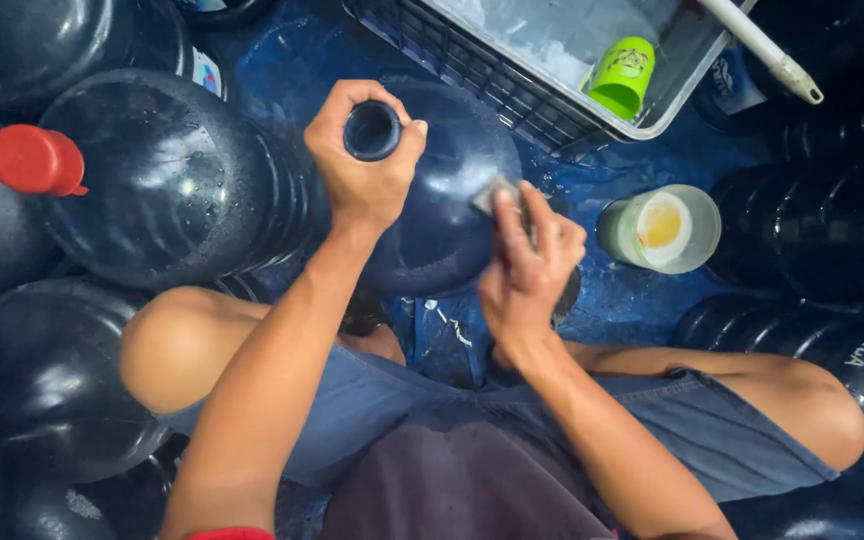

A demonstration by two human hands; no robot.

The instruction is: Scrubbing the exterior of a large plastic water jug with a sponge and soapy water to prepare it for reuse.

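Two hands on a glossy round jug (432, 220): left hand (362, 160) fingers wrap its neck, right hand (527, 265) pinches a pad (495, 195).

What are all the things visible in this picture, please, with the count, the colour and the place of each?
held water jug: one, dark blue, open neck, centre, between the knees
capped jug: one, dark blue with a red cap, left of the held one
other jugs: several, dark blue, along the left and right edges; exact count unclear
scrub pad: one, grey, pressed on the held jug's shoulder
crate: one, grey, top centre
cup: one, green, lying inside the crate
white handle: one, top right, over the crate
plastic tub: one, clear, yellowish contents, right of the held jug
shorts: blue, bottom
left hand: grips the jug's neck
right hand: holds the scrub pad
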